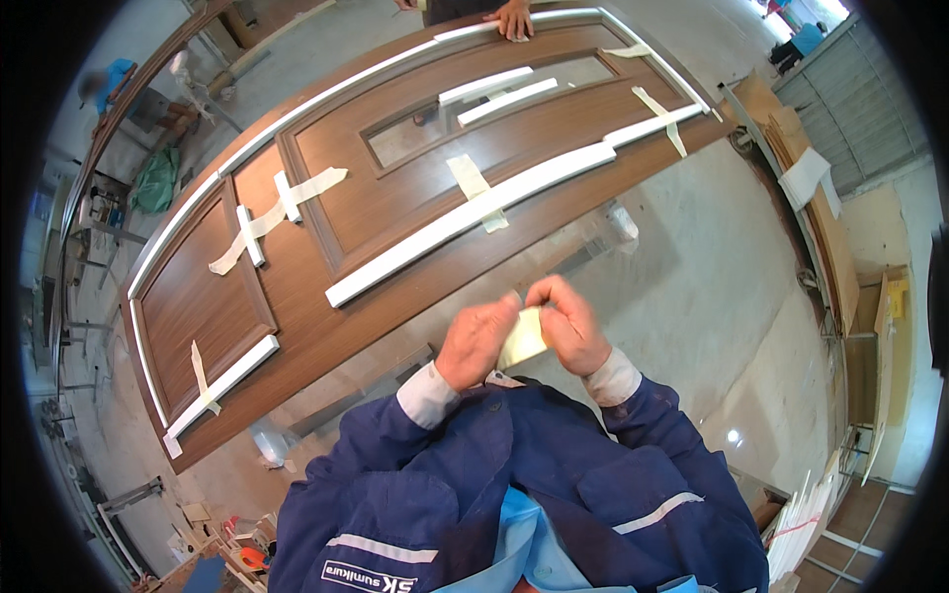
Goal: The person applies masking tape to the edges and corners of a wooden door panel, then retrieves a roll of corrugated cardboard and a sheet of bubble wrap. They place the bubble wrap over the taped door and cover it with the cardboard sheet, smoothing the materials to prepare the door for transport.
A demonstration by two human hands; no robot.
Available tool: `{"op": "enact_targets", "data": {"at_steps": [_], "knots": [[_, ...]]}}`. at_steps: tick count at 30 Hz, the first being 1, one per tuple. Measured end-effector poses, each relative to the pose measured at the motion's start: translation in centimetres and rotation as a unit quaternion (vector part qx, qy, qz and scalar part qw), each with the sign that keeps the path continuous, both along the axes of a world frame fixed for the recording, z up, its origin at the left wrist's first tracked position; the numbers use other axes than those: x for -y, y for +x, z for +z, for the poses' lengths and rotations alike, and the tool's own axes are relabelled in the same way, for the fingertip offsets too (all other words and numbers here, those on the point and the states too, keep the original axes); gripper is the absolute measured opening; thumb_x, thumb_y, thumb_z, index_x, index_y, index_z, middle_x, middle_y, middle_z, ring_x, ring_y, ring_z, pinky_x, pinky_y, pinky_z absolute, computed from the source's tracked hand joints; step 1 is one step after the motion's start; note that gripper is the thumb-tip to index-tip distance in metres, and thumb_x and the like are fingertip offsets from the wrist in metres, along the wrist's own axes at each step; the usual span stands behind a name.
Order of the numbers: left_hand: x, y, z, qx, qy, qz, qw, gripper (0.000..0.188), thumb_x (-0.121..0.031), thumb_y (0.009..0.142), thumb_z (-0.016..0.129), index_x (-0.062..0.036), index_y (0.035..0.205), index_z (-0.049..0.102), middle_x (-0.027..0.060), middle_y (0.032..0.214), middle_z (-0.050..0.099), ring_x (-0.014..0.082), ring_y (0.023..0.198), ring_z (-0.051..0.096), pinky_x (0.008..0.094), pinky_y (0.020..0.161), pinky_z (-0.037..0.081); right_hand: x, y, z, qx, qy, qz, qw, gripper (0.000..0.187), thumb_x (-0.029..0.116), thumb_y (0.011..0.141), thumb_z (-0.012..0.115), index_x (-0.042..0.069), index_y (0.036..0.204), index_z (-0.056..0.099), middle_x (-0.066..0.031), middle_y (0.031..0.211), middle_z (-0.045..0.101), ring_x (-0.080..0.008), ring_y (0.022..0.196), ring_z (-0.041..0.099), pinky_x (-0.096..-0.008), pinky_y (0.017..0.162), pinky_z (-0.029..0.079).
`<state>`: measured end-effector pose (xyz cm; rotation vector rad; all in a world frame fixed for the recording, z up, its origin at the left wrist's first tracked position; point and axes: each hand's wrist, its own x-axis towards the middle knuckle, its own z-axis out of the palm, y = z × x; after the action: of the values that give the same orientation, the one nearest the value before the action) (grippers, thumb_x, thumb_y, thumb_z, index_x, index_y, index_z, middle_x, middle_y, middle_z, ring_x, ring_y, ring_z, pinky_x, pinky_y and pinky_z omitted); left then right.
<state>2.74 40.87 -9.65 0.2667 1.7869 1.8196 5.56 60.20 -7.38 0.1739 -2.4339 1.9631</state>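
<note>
Close to my chest, my left hand (476,342) and my right hand (573,328) are closed with fingertips near each other. Between them is a pale yellow piece of masking tape (526,338), gripped from both sides; whether it is a strip or part of a roll, I cannot tell. Beyond my hands lies a brown panelled door (425,222) with a long window opening. A long white strip (474,222) rests along its near side, crossed by masking tape (476,193). More white strips (484,84) lie over the opening and around the panels, some taped down.
A co-worker's hand (512,18) rests on the door's far edge. Another person in blue (111,87) is at the far left. Clear plastic-wrapped supports (618,229) show beneath the near edge. Boards and cardboard (806,188) lean at the right; white strips (799,524) stand at lower right.
</note>
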Motion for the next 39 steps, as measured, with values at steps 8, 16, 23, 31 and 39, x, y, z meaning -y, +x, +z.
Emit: {"op": "enact_targets", "data": {"at_steps": [8, 16, 23, 31, 39], "knots": [[-4.0, -3.2, 2.0, -0.240, -0.108, -0.073, 0.962, 0.021, -0.020, 0.089, 0.060, -0.0005, 0.096, 0.062, 0.0199, 0.067, 0.060, 0.0365, 0.062, 0.062, 0.0441, 0.063, 0.048, -4.8, -0.5, 0.8, -0.094, 0.168, -0.091, 0.977, 0.017, 0.008, 0.086, 0.075, 0.004, 0.102, 0.074, -0.0088, 0.097, 0.073, -0.0245, 0.090, 0.065, -0.0354, 0.080, 0.052], [-6.1, -6.1, 3.1, -0.437, -0.210, -0.156, 0.861, 0.014, -0.016, 0.084, 0.060, -0.0018, 0.086, 0.059, 0.0196, 0.070, 0.063, 0.0403, 0.070, 0.063, 0.0482, 0.072, 0.046, -5.2, -2.4, 1.5, -0.095, 0.239, -0.120, 0.959, 0.007, 0.009, 0.084, 0.073, 0.004, 0.088, 0.071, -0.0108, 0.083, 0.070, -0.0325, 0.078, 0.065, -0.0426, 0.069, 0.051], [-4.5, -10.4, 1.7, -0.424, -0.164, -0.183, 0.872, 0.021, -0.015, 0.082, 0.057, -0.0005, 0.096, 0.064, 0.0186, 0.071, 0.064, 0.0329, 0.069, 0.065, 0.0443, 0.076, 0.047, -3.5, -5.5, 0.2, -0.002, 0.197, -0.200, 0.960, 0.006, 0.008, 0.083, 0.071, 0.004, 0.082, 0.068, -0.0093, 0.079, 0.069, -0.0260, 0.076, 0.066, -0.0401, 0.069, 0.051], [0.1, -17.9, -1.9, 0.293, 0.449, -0.082, 0.840, 0.063, -0.028, 0.080, 0.053, 0.0054, 0.134, 0.055, 0.0181, 0.126, 0.065, 0.0279, 0.115, 0.063, 0.0429, 0.102, 0.049, -2.0, -10.6, 0.6, 0.062, -0.237, -0.073, 0.967, 0.051, 0.024, 0.083, 0.082, 0.000, 0.124, 0.063, -0.0107, 0.119, 0.069, -0.0192, 0.114, 0.062, -0.0355, 0.099, 0.047], [-1.0, -24.0, -1.6, -0.067, 0.060, 0.037, 0.995, 0.049, -0.046, 0.100, 0.061, -0.0045, 0.126, 0.068, 0.0091, 0.111, 0.068, 0.0187, 0.106, 0.063, 0.0321, 0.095, 0.048, -2.0, -15.7, 0.9, -0.009, 0.165, -0.121, 0.979, 0.055, 0.012, 0.076, 0.085, 0.000, 0.123, 0.061, -0.0166, 0.118, 0.069, -0.0288, 0.110, 0.067, -0.0370, 0.098, 0.052]]}}
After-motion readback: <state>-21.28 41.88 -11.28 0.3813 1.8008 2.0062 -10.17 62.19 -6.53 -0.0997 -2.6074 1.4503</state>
